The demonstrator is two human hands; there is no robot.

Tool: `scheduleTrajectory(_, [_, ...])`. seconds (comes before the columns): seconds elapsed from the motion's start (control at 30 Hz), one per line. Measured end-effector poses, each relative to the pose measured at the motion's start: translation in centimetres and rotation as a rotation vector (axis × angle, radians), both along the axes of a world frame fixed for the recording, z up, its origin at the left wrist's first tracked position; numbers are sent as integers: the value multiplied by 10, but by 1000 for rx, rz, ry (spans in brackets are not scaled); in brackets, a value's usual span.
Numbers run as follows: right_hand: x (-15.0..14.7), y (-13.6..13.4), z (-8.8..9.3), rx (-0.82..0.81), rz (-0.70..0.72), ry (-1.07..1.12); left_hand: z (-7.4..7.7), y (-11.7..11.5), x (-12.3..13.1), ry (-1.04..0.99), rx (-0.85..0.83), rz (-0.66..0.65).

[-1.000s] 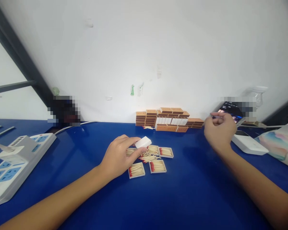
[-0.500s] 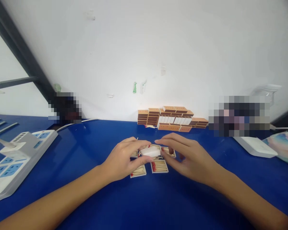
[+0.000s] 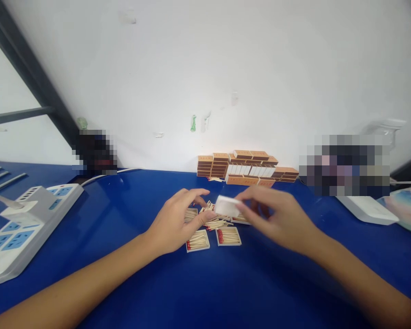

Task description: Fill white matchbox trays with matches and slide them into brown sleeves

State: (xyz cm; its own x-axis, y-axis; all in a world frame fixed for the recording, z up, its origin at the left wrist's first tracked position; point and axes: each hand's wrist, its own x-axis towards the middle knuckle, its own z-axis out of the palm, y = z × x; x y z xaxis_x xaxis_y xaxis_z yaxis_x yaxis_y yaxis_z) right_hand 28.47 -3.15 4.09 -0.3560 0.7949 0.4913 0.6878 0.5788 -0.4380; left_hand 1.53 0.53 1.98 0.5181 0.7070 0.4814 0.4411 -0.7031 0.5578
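Note:
My right hand (image 3: 277, 217) pinches a small white matchbox tray (image 3: 227, 206) at its right end, holding it tilted above a loose pile of matches (image 3: 216, 224). My left hand (image 3: 178, 221) is at the pile's left, thumb and fingers apart; its thumb tip comes close to the tray's left edge, and whether they touch I cannot tell. In front lie two trays filled with red-headed matches, a left one (image 3: 197, 241) and a right one (image 3: 229, 236). Another filled tray (image 3: 191, 215) shows partly behind my left hand, and one more (image 3: 240, 219) sits partly hidden beneath my right fingers.
Stacked matchboxes (image 3: 212, 167) and a row of white trays (image 3: 250, 170) stand against the wall, with a few matches (image 3: 215, 179) before them. A power strip (image 3: 30, 228) with a cable lies left on the blue table (image 3: 205, 288). A white object (image 3: 366, 210) lies right.
The white tray has moved slightly up and right, now pinched by my right hand. My left fingers have come off it and spread. More of the match pile shows.

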Motion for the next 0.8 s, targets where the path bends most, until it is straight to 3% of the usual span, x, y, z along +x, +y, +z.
scheduleTrajectory(0.1, [37, 21, 4, -53, -228, -74, -2, 5, -1, 73, 137, 110])
scheduleTrajectory(0.23, [82, 42, 1, -261, -297, -313, -5, 8, 0, 205, 183, 113])
scheduleTrajectory(0.3, [88, 44, -1, -259, -314, -369, -5, 7, 1, 233, 184, 97])
scheduleTrajectory(0.43, [64, 32, -2, -133, -222, -327, -4, 5, 2, 276, 149, 76])
scheduleTrajectory(0.6, [25, 12, -5, -200, 47, -289, -2, 4, -1, 291, 122, 3])
scheduleTrajectory(0.8, [16, 5, -4, -204, 43, -245, 2, 3, -2, 302, 180, -126])
